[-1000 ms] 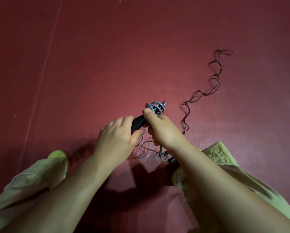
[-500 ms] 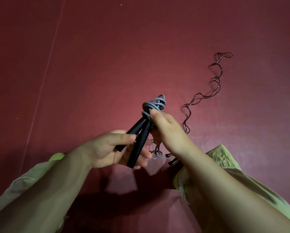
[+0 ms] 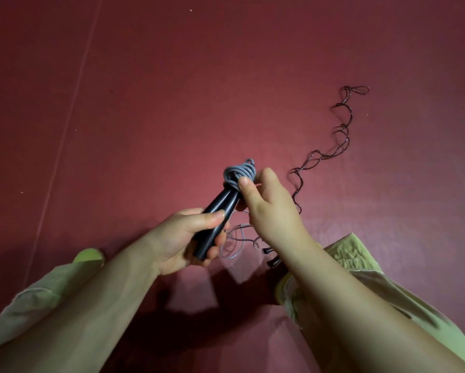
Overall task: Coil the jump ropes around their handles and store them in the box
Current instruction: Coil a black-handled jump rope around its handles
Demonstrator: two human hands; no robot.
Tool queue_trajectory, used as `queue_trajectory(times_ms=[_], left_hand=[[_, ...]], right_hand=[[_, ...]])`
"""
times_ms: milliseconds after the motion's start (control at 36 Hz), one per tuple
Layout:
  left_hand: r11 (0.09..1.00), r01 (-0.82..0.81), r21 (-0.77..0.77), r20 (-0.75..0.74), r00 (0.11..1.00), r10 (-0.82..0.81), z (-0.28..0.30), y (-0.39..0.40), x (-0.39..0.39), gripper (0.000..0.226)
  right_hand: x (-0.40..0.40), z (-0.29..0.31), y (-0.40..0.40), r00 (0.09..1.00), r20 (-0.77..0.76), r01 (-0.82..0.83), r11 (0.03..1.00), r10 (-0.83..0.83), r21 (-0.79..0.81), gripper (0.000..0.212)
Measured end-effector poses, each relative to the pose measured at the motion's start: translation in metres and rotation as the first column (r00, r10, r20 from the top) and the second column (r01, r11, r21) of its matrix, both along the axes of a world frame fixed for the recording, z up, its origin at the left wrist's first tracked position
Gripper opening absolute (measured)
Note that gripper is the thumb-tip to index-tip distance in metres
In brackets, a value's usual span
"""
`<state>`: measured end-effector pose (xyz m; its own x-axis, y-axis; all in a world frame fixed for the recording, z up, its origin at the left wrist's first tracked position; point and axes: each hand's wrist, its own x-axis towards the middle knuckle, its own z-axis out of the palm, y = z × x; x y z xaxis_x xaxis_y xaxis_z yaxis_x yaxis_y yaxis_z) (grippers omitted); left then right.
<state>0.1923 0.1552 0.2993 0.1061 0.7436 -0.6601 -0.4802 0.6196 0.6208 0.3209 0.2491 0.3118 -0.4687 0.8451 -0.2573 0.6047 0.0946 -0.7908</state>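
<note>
My left hand [image 3: 183, 235] has turned palm-up since a second ago and now grips the lower ends of the two black handles [image 3: 218, 216], fingers [image 3: 215, 242] curled round them, thumb across the top. The handles, which lay nearly hidden between my hands then, now tilt up and away from me. My right hand [image 3: 269, 208] pinches the grey rope [image 3: 239, 172] where it is bunched in coils at the handles' far end; the coil looks thicker than before. The rest of that rope hangs in loose loops [image 3: 234, 240] just below my hands, and fewer of them than earlier.

Beneath lies a dark red floor [image 3: 172, 103], with a faint seam line [image 3: 64, 135] well to my left. To the right of my right hand a second, thin dark rope [image 3: 323, 154] lies stretched out in kinks, unmoved, its two small handles [image 3: 270, 257] beside my right forearm. Two ropes in all, four handles. My green trouser legs [image 3: 360, 267] flank both arms.
</note>
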Motion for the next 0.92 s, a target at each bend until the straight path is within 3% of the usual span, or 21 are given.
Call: queue_trajectory(times_ms=[222,389,500,667,778,917], left_hand=[[0.996,0.048,-0.075,-0.069,0.996,-0.053,0.001,-0.004,0.000,0.021],[0.994,0.058,-0.089,-0.174,0.982,-0.073,-0.002,-0.005,-0.005,0.010],[0.999,0.026,-0.028,-0.331,0.943,-0.034,-0.006,-0.003,0.000,0.009],[0.996,0.055,0.075,-0.654,0.756,0.008,-0.010,-0.001,0.002,0.010],[0.982,0.123,0.146,-0.750,0.661,0.029,-0.006,-0.001,-0.001,0.018],[0.974,0.193,0.115,-0.782,0.622,-0.031,-0.004,0.000,-0.001,0.023]], right_hand=[[0.003,-0.002,-0.002,0.960,0.259,-0.179,0.949,0.110,0.259,0.035],[0.004,-0.005,-0.006,0.895,0.419,-0.304,0.897,0.153,0.321,0.041],[0.001,-0.011,-0.009,0.933,0.335,-0.228,0.935,0.130,0.272,0.041],[-0.003,-0.012,-0.011,0.988,0.145,-0.065,0.994,0.051,0.090,0.044],[-0.002,-0.001,0.000,0.983,-0.142,0.081,0.973,-0.113,-0.216,0.054],[0.002,0.001,0.008,0.984,-0.151,0.039,0.933,-0.099,-0.358,0.052]])
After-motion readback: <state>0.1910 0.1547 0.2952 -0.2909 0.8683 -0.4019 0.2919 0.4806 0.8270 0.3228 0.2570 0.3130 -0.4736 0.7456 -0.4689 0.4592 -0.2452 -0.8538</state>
